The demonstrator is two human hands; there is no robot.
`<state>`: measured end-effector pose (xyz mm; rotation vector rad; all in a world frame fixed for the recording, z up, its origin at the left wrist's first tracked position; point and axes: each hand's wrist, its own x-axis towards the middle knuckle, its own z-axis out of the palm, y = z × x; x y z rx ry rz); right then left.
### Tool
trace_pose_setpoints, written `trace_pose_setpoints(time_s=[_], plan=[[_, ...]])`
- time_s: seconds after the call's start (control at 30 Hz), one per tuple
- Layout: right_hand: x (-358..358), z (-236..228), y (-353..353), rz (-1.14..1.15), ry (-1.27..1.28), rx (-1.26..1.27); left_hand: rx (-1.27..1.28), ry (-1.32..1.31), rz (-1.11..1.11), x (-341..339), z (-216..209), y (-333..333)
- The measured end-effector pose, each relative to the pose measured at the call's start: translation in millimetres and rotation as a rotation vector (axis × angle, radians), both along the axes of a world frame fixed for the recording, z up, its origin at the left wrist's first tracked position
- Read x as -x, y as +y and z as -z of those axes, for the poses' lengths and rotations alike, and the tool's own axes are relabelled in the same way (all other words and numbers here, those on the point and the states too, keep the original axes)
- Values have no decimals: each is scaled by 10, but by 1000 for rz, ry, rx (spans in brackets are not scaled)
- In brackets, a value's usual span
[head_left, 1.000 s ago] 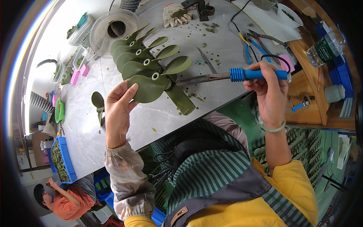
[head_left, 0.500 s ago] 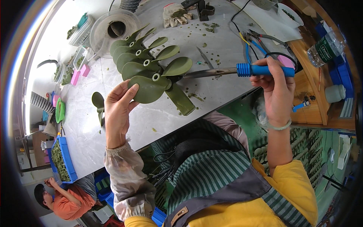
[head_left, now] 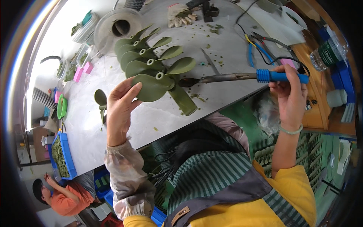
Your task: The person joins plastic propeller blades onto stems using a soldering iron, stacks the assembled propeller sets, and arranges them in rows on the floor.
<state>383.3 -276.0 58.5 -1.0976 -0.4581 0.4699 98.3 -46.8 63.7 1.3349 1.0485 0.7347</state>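
Note:
My left hand (head_left: 120, 109) pinches the lowest leaf of a green plastic plant stem (head_left: 153, 70), a stack of paired oval leaves with white-ringed hubs, held above the white table (head_left: 159, 113). A thick green stalk end (head_left: 182, 99) slants down to the right below the leaves. My right hand (head_left: 291, 94) grips the blue handle of a soldering iron (head_left: 234, 77). The iron's dark tip sits just right of the lowest hub, close to the stalk. A black cord runs from the handle toward the back.
A loose green leaf piece (head_left: 101, 101) lies left of my hand. A clear round spool (head_left: 115, 28), small boxes, pliers (head_left: 261, 45) and a glove (head_left: 180, 13) sit farther back. A blue tray (head_left: 62, 155) of green parts and another person (head_left: 60, 196) are at lower left.
My right hand has moved the soldering iron a little up and to the right. My left hand and the leaf stem have stayed in place.

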Motion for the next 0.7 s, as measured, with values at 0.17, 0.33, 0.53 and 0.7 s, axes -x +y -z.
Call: trace_pose_setpoints(time_s=[0.17, 0.33, 0.53, 0.7], plan=[[-92, 23, -106, 9, -52, 28, -90, -44, 12, 31, -77, 23], [-110, 2, -87, 28, -6, 55, -429, 239, -357, 951, 144, 541], [-65, -94, -114, 46, -27, 61, -123, 632, -457, 2113, 995, 1091], [-17, -78, -212, 52, 6, 62, -171, 344, -374, 2064, 1132, 969]])
